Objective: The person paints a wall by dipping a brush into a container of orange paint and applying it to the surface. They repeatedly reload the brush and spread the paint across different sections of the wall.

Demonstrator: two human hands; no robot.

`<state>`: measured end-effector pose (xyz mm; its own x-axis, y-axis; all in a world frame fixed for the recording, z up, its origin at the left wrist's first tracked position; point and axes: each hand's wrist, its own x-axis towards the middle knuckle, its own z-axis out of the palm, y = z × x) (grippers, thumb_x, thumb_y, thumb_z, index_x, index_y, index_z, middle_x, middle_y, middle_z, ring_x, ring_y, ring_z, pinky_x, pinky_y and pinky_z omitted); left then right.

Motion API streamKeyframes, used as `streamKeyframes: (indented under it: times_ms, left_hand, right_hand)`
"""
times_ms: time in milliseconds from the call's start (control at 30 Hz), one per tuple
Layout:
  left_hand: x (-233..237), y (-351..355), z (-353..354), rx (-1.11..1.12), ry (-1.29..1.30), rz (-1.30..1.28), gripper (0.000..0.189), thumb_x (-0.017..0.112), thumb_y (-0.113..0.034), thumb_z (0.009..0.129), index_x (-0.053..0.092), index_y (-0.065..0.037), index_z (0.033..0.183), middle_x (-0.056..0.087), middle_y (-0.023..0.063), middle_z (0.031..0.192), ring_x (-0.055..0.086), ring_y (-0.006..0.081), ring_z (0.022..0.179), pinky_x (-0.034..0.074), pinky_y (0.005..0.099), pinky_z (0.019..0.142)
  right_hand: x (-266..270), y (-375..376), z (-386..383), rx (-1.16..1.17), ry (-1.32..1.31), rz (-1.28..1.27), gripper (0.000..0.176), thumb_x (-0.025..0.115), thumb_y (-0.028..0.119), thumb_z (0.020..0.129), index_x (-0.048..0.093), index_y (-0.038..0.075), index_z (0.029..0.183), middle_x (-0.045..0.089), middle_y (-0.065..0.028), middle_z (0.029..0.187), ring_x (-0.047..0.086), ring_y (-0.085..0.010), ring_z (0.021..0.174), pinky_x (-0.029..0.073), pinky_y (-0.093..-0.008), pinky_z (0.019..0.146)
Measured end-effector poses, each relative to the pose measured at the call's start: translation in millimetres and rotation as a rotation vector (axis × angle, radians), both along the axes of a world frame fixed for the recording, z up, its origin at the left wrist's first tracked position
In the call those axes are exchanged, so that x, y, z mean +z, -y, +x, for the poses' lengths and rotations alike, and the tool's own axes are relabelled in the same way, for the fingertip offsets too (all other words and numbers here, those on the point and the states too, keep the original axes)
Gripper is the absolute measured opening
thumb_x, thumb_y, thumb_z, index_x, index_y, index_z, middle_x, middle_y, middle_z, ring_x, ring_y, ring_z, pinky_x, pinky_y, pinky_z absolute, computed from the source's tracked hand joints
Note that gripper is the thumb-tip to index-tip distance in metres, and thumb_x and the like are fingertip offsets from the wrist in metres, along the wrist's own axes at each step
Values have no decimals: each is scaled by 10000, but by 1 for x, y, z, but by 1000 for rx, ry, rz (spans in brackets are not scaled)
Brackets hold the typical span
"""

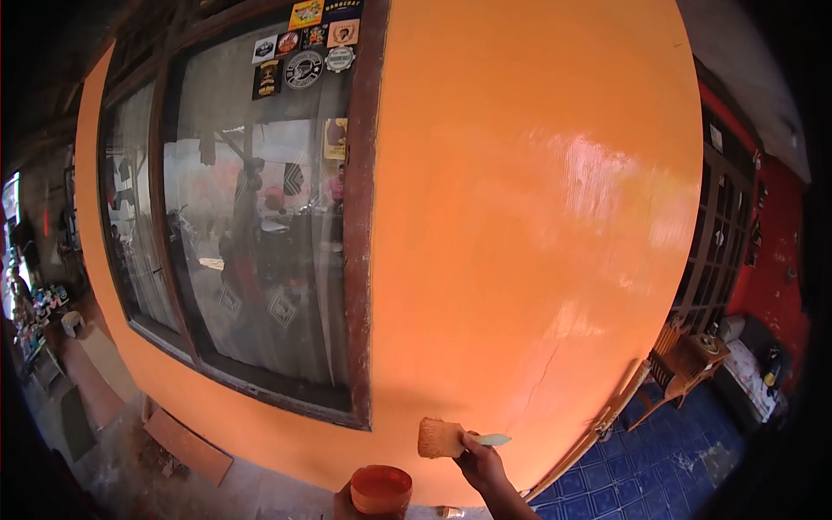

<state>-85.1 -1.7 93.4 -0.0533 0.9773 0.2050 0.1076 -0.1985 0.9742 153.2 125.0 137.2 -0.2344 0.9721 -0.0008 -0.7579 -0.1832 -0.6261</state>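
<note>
My right hand (483, 465) is closed round the pale handle of a wide paintbrush (444, 438). The brush lies sideways in the air, its orange-coated bristles pointing left, close in front of the orange wall (520, 217). Lower and to the left, my left hand (343, 503) grips a round bowl (381, 496) from its left side. Orange-red paint shows inside the bowl. Glossy, wet-looking patches and a thin crack mark the wall above my right hand.
A dark wooden window frame (360, 260) with stickered glass borders the wall's painted face. Bamboo poles (598, 425) lean along the right corner. Beyond stand a wooden chair (667, 373) and small table (698, 351) on blue tiles (633, 459). Flat boards (186, 446) lie lower left.
</note>
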Motion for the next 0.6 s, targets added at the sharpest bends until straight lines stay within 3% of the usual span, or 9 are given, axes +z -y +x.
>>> streamKeyframes:
  times_ms: [100, 233, 400, 467, 500, 533, 567, 600]
  left_hand:
    - [-13, -22, 15, -77, 192, -33, 704, 776, -256, 684, 431, -6, 1244, 561, 154, 1174, 539, 219, 1093, 452, 383, 914]
    - [9, -23, 39, -54, 71, 55, 652, 749, -236, 720, 435, -27, 1252, 559, 163, 1174, 543, 237, 1089, 455, 398, 909]
    - [20, -37, 69, -42, 782, -144, 819, 877, -237, 479, 511, 11, 1168, 615, 136, 1075, 601, 209, 971, 511, 351, 806]
    - [-5, -32, 66, -17, 525, -130, 803, 877, -300, 500, 519, -19, 1162, 626, 132, 1057, 606, 215, 977, 492, 375, 858]
    - [32, -20, 67, 31, 131, 35, 808, 872, -320, 499, 520, -6, 1155, 625, 142, 1058, 601, 209, 988, 493, 373, 855]
    - [32, -23, 72, -7, 179, 75, 808, 867, -325, 491, 524, 8, 1142, 630, 139, 1043, 601, 203, 982, 495, 372, 846]
    - [4, -32, 81, -48, 750, -241, 792, 859, -309, 492, 526, 19, 1132, 636, 140, 1021, 604, 201, 963, 497, 366, 833]
    - [50, -16, 80, -8, 198, 64, 775, 854, -284, 495, 528, 21, 1128, 636, 141, 1013, 607, 204, 951, 494, 356, 825]
  right_hand:
    - [39, 0, 0, 65, -47, 90, 152, 562, 67, 859, 536, 46, 1006, 591, -54, 973, 559, -205, 975, 441, -345, 865]
    - [52, 1, 5, 44, -3, 167, 165, 593, 16, 832, 536, 66, 980, 586, -40, 917, 572, -158, 882, 466, -319, 773]
    - [62, 17, 10, -11, 126, 290, 314, 639, -66, 760, 520, 65, 1020, 586, -41, 915, 587, -157, 866, 484, -301, 748]
    - [48, 15, 17, -6, 96, 289, 388, 646, -88, 734, 496, 55, 1062, 581, -46, 933, 584, -162, 880, 485, -298, 771]
    - [54, 16, 18, -21, 61, 306, 396, 647, -92, 729, 495, 54, 1064, 574, -39, 929, 580, -156, 884, 483, -301, 778]
    - [53, 14, 24, -24, 117, 335, 402, 652, -85, 727, 490, 52, 1069, 565, -29, 924, 574, -147, 882, 479, -293, 785]
    - [68, 21, 23, -88, 170, 355, 402, 663, -74, 724, 490, 47, 1066, 557, -23, 911, 565, -134, 882, 472, -276, 765]
    - [71, 22, 29, -56, 151, 389, 391, 654, -76, 732, 492, 42, 1067, 560, -28, 920, 564, -130, 884, 466, -274, 766]
